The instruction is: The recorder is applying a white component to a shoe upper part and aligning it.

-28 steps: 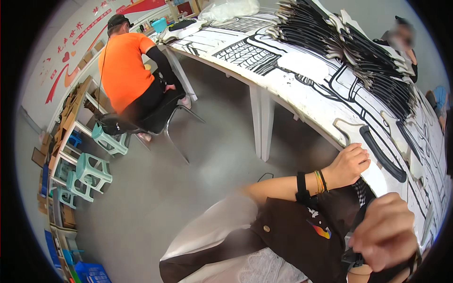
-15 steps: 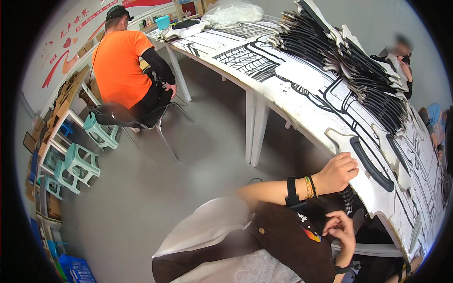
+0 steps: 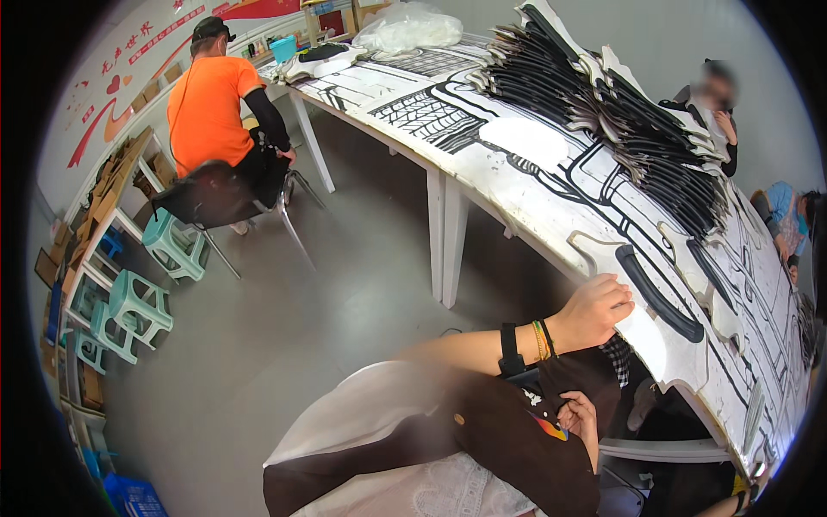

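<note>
My left hand [image 3: 594, 307] is closed in a fist at the near edge of the table. It rests against a pale, flat, curved piece with a black padded strip [image 3: 656, 293] along it; whether the fingers grip anything is hidden. Lower down, over the brown apron [image 3: 491, 422], my right hand [image 3: 579, 417] hangs with loosely bent, parted fingers and nothing visible in them. Beyond the left hand lies a second such piece with a black strip [image 3: 711, 274]. Farther back is a large stacked heap of these black-stripped pieces [image 3: 594, 112].
The white table [image 3: 508, 185] bears black line drawings and curves round to the right. A clear plastic bag [image 3: 409, 28] lies at its far end. A person in an orange shirt [image 3: 209, 112] sits on a chair at left, near pale green stools [image 3: 138, 310]. Other people sit at right.
The whole view has shifted slightly, so the table appears a bit farther left. My right hand has drawn in toward the apron and its fingers are more bent. My left hand stays at the table edge.
</note>
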Motion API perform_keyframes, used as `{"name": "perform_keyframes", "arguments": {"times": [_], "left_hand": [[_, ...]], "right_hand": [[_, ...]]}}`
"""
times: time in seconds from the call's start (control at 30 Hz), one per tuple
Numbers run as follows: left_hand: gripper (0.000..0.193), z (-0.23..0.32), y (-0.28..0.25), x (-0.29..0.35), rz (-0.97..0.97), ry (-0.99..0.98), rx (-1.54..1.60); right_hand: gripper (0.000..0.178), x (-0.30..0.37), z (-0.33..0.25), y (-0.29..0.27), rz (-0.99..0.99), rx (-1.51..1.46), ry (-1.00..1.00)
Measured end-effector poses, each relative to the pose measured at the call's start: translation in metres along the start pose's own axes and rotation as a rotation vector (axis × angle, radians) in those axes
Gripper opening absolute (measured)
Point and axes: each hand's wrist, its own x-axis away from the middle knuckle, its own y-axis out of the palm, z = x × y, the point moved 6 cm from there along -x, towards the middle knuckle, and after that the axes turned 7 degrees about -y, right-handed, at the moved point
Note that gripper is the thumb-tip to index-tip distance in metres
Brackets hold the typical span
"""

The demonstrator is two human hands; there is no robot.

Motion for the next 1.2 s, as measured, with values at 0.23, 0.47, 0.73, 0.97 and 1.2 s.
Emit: {"name": "perform_keyframes", "arguments": {"times": [0.23, 0.47, 0.73, 0.97, 1.2], "left_hand": [[0.034, 0.000, 0.001, 0.001, 0.011, 0.003, 0.001], [0.030, 0.001, -0.001, 0.002, 0.045, -0.002, -0.001], [0.030, -0.004, -0.003, 0.005, 0.036, -0.026, 0.015], [0.032, 0.000, 0.009, -0.002, -0.018, 0.000, 0.024], [0.038, -0.006, 0.003, -0.007, -0.237, 0.078, -0.210]], "right_hand": [[0.027, 0.002, 0.004, -0.008, 0.005, -0.044, 0.010], [0.027, 0.003, 0.008, -0.012, 0.016, -0.065, 0.021], [0.027, -0.001, 0.012, -0.013, -0.007, -0.098, 0.039], [0.029, 0.008, -0.002, -0.015, 0.020, 0.032, -0.022], [0.031, 0.003, -0.036, 0.018, -0.009, 0.331, -0.151]]}}
